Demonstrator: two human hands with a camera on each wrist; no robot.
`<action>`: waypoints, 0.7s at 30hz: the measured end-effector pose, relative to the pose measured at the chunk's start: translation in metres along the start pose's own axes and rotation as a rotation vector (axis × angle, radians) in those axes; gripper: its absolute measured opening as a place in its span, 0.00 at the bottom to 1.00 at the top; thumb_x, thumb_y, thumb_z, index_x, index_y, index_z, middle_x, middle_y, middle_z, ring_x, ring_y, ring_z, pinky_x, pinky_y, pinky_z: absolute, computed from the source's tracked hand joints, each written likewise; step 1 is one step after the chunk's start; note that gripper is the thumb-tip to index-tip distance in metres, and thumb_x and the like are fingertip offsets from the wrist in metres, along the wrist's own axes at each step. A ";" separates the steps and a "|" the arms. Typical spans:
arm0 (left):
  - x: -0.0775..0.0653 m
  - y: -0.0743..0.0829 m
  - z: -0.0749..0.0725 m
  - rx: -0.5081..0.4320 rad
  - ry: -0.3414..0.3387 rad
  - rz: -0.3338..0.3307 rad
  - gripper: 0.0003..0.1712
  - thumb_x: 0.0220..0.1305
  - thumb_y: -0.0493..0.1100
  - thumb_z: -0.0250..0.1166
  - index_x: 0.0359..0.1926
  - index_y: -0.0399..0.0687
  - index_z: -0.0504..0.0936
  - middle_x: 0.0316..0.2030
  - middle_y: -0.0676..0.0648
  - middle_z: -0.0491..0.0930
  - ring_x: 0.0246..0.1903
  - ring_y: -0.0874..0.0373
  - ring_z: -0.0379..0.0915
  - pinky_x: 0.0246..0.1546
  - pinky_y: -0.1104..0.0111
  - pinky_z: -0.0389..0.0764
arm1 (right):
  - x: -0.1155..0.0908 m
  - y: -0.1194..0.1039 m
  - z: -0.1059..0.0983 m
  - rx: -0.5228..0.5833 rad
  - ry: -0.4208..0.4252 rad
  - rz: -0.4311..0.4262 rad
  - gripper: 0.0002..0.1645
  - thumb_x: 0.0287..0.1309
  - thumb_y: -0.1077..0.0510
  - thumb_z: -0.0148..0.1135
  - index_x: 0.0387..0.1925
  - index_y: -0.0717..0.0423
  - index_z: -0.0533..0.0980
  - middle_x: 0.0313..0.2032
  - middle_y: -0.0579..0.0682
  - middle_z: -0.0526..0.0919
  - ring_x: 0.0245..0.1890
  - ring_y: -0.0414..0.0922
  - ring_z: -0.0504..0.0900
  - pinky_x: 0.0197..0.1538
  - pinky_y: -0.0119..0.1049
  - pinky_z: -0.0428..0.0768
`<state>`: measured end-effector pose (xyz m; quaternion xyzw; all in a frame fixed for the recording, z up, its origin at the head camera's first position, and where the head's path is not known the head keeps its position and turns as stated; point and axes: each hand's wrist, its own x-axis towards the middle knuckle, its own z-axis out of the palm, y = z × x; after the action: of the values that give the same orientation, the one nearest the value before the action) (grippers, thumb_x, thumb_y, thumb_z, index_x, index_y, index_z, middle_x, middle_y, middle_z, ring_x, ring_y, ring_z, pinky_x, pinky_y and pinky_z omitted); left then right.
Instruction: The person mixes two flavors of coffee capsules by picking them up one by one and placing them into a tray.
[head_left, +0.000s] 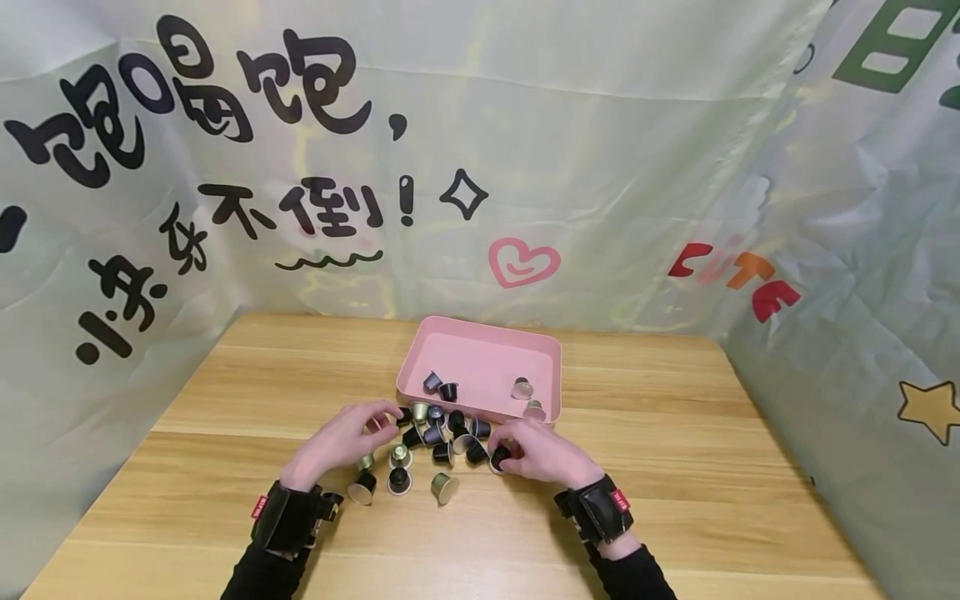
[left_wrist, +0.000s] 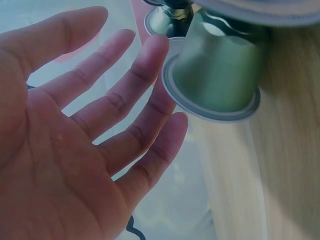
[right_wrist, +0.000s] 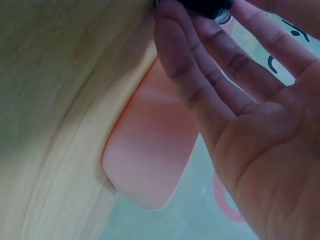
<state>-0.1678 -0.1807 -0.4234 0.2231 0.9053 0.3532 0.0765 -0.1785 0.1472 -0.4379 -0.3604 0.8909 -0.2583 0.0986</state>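
Several coffee capsules in black, green and dark blue lie in a loose cluster on the wooden table, before the pink tray. My left hand (head_left: 348, 437) reaches over the cluster's left side, fingers spread and holding nothing, fingertips beside a black capsule (head_left: 405, 416). A green capsule (left_wrist: 220, 65) stands close to those fingers in the left wrist view. At the right edge of the cluster, my right hand (head_left: 546, 452) pinches a black capsule (head_left: 500, 456) between thumb and fingers. That black capsule (right_wrist: 207, 7) is partly cut off at the top of the right wrist view.
The shallow pink tray (head_left: 480, 354) sits behind the cluster. Two dark capsules (head_left: 447, 392) lie at its left and two pale ones (head_left: 522, 388) at its right. Nearest my body is a tan-green capsule (head_left: 444, 488). A printed cloth (head_left: 600, 167) hangs behind the table (head_left: 660, 433).
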 end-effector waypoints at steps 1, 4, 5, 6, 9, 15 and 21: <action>0.000 0.000 0.000 0.001 0.001 -0.005 0.17 0.70 0.41 0.61 0.56 0.37 0.78 0.38 0.46 0.84 0.39 0.57 0.79 0.38 0.70 0.82 | 0.000 0.000 -0.001 0.003 -0.001 -0.003 0.11 0.54 0.66 0.69 0.40 0.53 0.83 0.34 0.46 0.84 0.29 0.35 0.73 0.32 0.24 0.72; 0.000 0.000 0.000 0.004 -0.003 -0.001 0.18 0.71 0.41 0.60 0.56 0.37 0.78 0.39 0.46 0.84 0.39 0.57 0.80 0.39 0.71 0.82 | -0.002 0.000 -0.003 0.011 0.000 -0.019 0.11 0.55 0.67 0.67 0.41 0.54 0.82 0.36 0.47 0.86 0.30 0.33 0.74 0.34 0.24 0.74; 0.000 0.000 -0.001 0.005 -0.003 -0.003 0.18 0.71 0.42 0.60 0.57 0.37 0.78 0.39 0.46 0.84 0.39 0.56 0.80 0.39 0.71 0.82 | -0.003 0.000 -0.004 0.012 0.003 -0.027 0.11 0.56 0.67 0.66 0.41 0.54 0.82 0.37 0.47 0.86 0.30 0.33 0.74 0.34 0.24 0.75; 0.000 -0.001 -0.001 0.006 -0.003 -0.006 0.18 0.71 0.42 0.60 0.57 0.37 0.78 0.39 0.46 0.84 0.39 0.56 0.80 0.39 0.71 0.81 | -0.004 0.000 -0.004 0.007 0.012 -0.041 0.11 0.57 0.67 0.66 0.41 0.54 0.82 0.38 0.47 0.87 0.30 0.33 0.74 0.35 0.24 0.75; -0.001 -0.001 -0.001 0.005 -0.006 -0.003 0.18 0.71 0.42 0.60 0.57 0.37 0.78 0.39 0.46 0.84 0.39 0.56 0.80 0.39 0.71 0.81 | -0.005 -0.001 -0.008 0.001 0.045 -0.087 0.09 0.59 0.68 0.65 0.41 0.55 0.82 0.39 0.48 0.88 0.30 0.32 0.74 0.35 0.26 0.77; -0.001 -0.002 -0.001 -0.001 -0.002 -0.002 0.18 0.71 0.42 0.60 0.56 0.37 0.78 0.39 0.46 0.84 0.39 0.57 0.79 0.38 0.72 0.81 | -0.009 -0.006 -0.016 0.037 0.088 -0.061 0.09 0.63 0.65 0.63 0.43 0.53 0.83 0.37 0.47 0.84 0.31 0.32 0.72 0.35 0.26 0.75; -0.002 -0.002 -0.001 -0.003 -0.001 -0.010 0.18 0.71 0.42 0.60 0.57 0.38 0.78 0.39 0.46 0.84 0.39 0.58 0.79 0.39 0.70 0.81 | -0.012 -0.006 -0.019 0.123 0.137 -0.031 0.11 0.62 0.64 0.64 0.46 0.53 0.83 0.47 0.51 0.86 0.34 0.37 0.80 0.40 0.29 0.81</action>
<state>-0.1675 -0.1833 -0.4240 0.2184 0.9059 0.3541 0.0792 -0.1731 0.1591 -0.4187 -0.3490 0.8722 -0.3383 0.0554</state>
